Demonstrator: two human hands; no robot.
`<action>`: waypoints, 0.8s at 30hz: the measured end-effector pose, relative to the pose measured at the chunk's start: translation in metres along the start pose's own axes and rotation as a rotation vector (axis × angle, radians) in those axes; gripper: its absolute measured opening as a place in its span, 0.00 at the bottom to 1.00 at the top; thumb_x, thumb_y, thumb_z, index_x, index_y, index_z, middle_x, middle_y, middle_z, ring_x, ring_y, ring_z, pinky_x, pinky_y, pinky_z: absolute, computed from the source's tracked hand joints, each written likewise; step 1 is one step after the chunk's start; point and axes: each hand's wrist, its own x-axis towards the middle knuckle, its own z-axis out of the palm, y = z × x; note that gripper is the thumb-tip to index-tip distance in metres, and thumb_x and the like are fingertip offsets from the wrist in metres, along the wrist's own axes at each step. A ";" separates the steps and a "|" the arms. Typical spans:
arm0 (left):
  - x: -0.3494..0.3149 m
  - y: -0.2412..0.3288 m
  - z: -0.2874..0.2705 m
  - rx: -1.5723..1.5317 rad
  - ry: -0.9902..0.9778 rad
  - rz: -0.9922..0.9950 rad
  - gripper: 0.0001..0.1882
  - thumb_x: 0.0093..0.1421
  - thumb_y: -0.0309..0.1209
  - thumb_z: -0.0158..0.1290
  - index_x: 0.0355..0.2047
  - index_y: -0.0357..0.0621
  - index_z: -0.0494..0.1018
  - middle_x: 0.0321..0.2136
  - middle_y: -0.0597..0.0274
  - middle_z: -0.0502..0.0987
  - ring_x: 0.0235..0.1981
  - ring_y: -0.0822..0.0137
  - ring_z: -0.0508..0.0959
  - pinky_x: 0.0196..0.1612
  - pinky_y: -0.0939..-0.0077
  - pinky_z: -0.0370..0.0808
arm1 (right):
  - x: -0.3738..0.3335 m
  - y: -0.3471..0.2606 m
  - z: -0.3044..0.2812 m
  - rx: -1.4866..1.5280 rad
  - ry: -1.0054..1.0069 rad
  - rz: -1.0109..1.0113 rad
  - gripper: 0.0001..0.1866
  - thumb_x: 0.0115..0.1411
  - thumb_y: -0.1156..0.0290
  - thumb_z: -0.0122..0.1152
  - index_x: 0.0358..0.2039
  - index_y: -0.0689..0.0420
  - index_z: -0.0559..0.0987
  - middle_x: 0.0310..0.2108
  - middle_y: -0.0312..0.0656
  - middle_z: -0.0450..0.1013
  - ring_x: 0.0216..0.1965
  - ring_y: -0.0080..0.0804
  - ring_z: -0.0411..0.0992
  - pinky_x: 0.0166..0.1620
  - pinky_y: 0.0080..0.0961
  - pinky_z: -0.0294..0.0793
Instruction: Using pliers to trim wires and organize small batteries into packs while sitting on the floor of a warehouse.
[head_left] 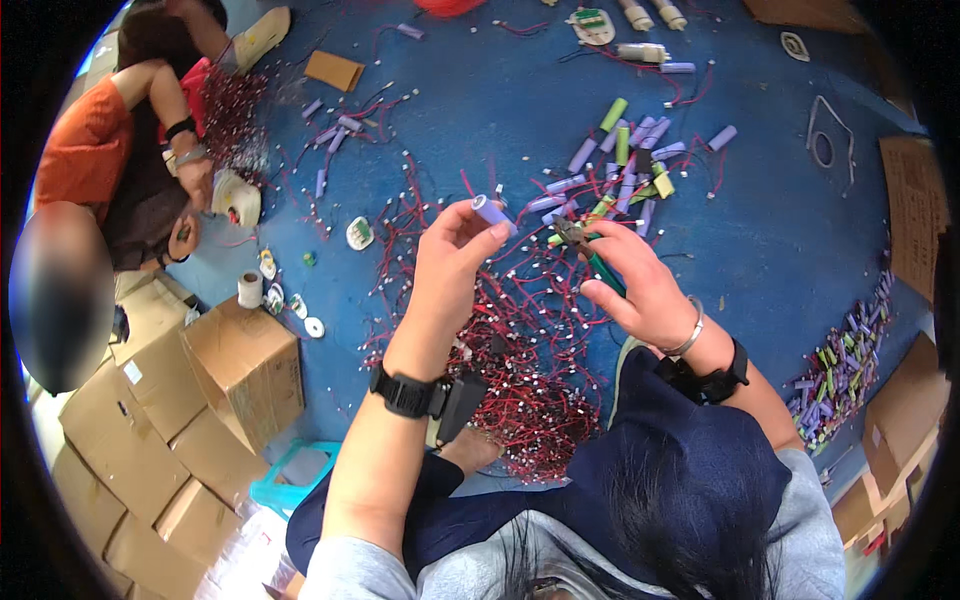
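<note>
Between the thumb and fingers of my left hand is a purple cylindrical battery cell, tilted, with a short red wire rising near its top end. My right hand grips green-handled pliers, whose metal jaws point toward the cell but stay apart from it. Just beyond the pliers lies a loose cluster of purple and green battery cells. Below both hands spreads a dense heap of red wires with small white connectors, partly hidden by my left forearm.
Another person in orange works at the left beside a wire heap. Cardboard boxes stand at lower left near a teal stool. A large battery pile lies at right. White cylindrical parts sit at the far side.
</note>
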 end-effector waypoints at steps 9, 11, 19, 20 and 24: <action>-0.048 0.019 -0.010 0.048 0.123 0.185 0.14 0.53 0.22 0.53 0.41 0.36 0.69 0.35 0.63 0.74 0.37 0.75 0.72 0.41 0.81 0.69 | 0.030 -0.026 0.000 -0.136 -0.007 -0.223 0.18 0.42 0.70 0.64 0.33 0.59 0.69 0.39 0.46 0.66 0.39 0.44 0.66 0.39 0.35 0.65; -0.051 0.012 -0.011 0.100 0.116 0.202 0.14 0.53 0.23 0.53 0.41 0.36 0.69 0.35 0.63 0.74 0.37 0.75 0.72 0.41 0.81 0.69 | 0.027 -0.030 0.002 -0.152 -0.032 -0.221 0.17 0.42 0.69 0.64 0.32 0.59 0.69 0.38 0.46 0.67 0.38 0.43 0.66 0.38 0.34 0.65; -0.051 0.010 -0.009 0.345 0.148 0.357 0.13 0.50 0.22 0.53 0.39 0.39 0.71 0.33 0.58 0.75 0.36 0.68 0.75 0.41 0.77 0.69 | 0.023 -0.037 0.002 -0.212 0.014 -0.250 0.17 0.41 0.68 0.64 0.30 0.57 0.69 0.37 0.45 0.68 0.35 0.41 0.67 0.34 0.32 0.65; -0.051 0.011 -0.008 0.374 0.138 0.373 0.13 0.50 0.21 0.53 0.39 0.39 0.71 0.34 0.58 0.75 0.36 0.67 0.75 0.41 0.76 0.69 | 0.022 -0.037 0.001 -0.219 0.025 -0.250 0.17 0.41 0.68 0.64 0.30 0.57 0.69 0.37 0.45 0.68 0.35 0.40 0.67 0.34 0.32 0.65; -0.052 0.026 -0.006 0.549 0.098 0.460 0.14 0.50 0.21 0.53 0.39 0.39 0.72 0.34 0.56 0.75 0.36 0.63 0.75 0.40 0.75 0.70 | 0.020 -0.040 -0.003 -0.282 0.052 -0.256 0.16 0.40 0.68 0.64 0.29 0.57 0.69 0.37 0.44 0.68 0.35 0.39 0.68 0.34 0.31 0.65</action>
